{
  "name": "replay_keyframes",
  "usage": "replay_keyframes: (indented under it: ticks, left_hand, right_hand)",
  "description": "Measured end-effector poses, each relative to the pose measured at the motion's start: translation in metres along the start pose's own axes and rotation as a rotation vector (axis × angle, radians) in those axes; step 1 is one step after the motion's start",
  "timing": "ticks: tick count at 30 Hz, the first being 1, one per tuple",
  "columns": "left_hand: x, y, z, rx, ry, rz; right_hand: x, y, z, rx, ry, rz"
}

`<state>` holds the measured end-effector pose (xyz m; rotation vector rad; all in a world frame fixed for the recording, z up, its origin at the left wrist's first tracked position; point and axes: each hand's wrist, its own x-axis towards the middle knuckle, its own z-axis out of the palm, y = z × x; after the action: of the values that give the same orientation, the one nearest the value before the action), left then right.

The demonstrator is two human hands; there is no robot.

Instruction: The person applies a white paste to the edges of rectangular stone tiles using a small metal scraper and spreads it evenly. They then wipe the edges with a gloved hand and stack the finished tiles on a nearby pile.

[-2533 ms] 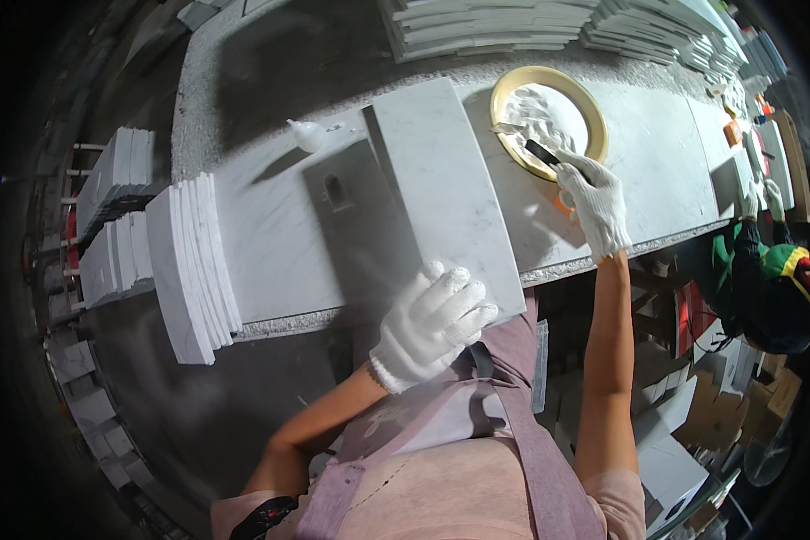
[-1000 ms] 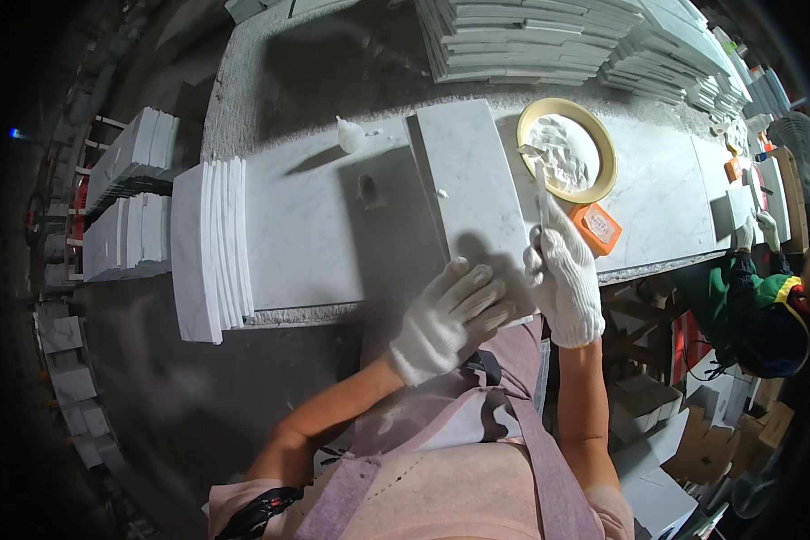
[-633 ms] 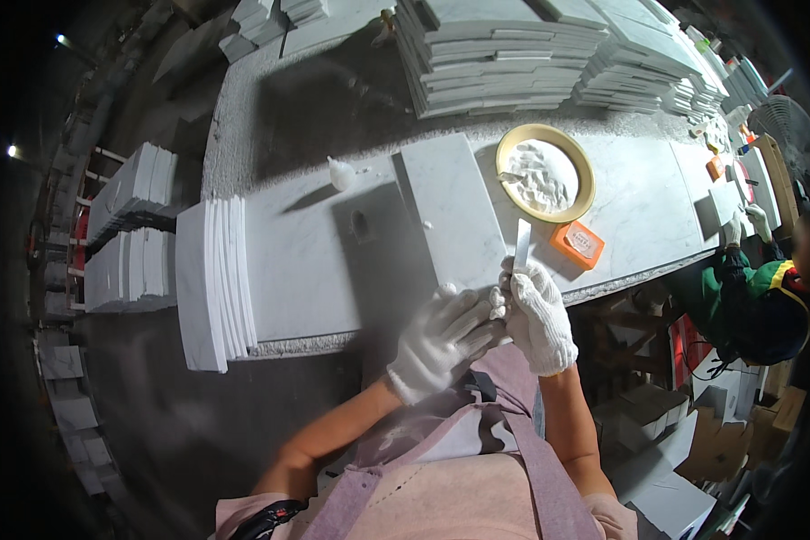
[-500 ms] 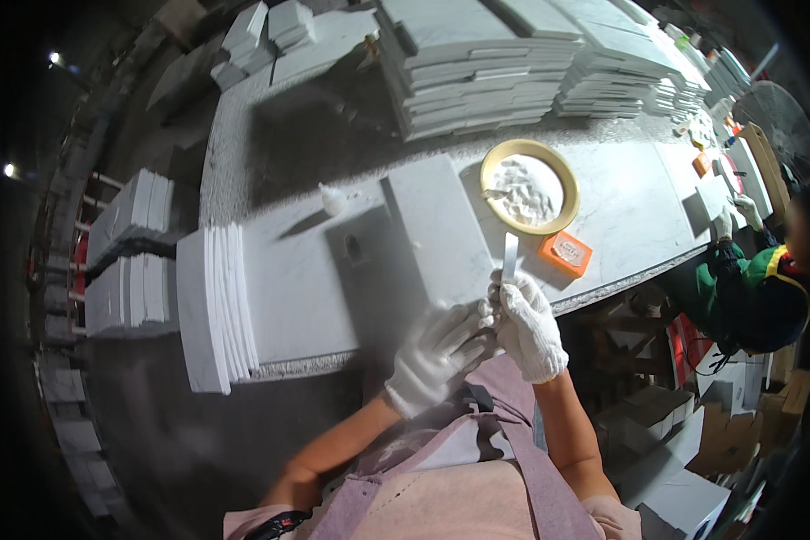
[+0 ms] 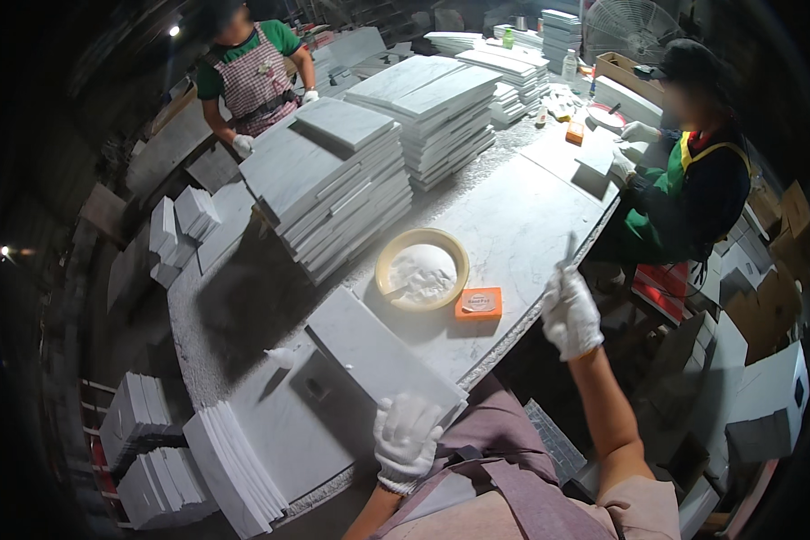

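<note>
Since half a second ago, the right hand (image 5: 571, 313) has swung out past the bench edge, fingers clenched round a thin flat blade (image 5: 568, 249) that points up above the knuckles. Left hand (image 5: 407, 439) grips the near corner of a smooth grey marble tile (image 5: 380, 354), seemingly to steady it. Beyond its fingertips sit a round yellow bowl of white paste (image 5: 421, 268) and a small orange box (image 5: 478, 303).

Two gloved hands near, one yellow bowl (image 5: 421, 270), one orange box (image 5: 478, 303), two tall tile stacks far (approx.), two co-workers, one fan (image 5: 628, 29) far right.
</note>
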<state>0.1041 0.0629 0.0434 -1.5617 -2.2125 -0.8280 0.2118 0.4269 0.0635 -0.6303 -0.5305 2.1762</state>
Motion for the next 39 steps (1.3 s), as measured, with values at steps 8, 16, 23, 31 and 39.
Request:
replay_keyframes:
  ticks: [8, 16, 23, 31, 39]
  left_hand:
    - [0.011, 0.009, -0.001, 0.014, -0.111, -0.046]
    - [0.022, 0.026, 0.006, 0.137, -0.066, -0.104]
    - [0.038, 0.026, 0.025, 0.115, -0.071, -0.032]
    - [0.017, 0.030, 0.033, 0.193, -0.079, -0.093]
    - [0.017, 0.031, 0.035, 0.223, -0.109, -0.165]
  right_hand:
    - [0.093, -0.149, -0.016, 0.103, 0.137, -0.334]
    - [0.038, -0.136, 0.003, -0.295, -0.490, -0.194]
    - [-0.070, 0.023, -0.057, -0.154, -0.184, 0.487]
    - [-0.134, 0.099, -0.082, -0.063, -0.039, 0.625]
    - [-0.087, 0.066, -0.066, -0.014, -0.224, 0.494]
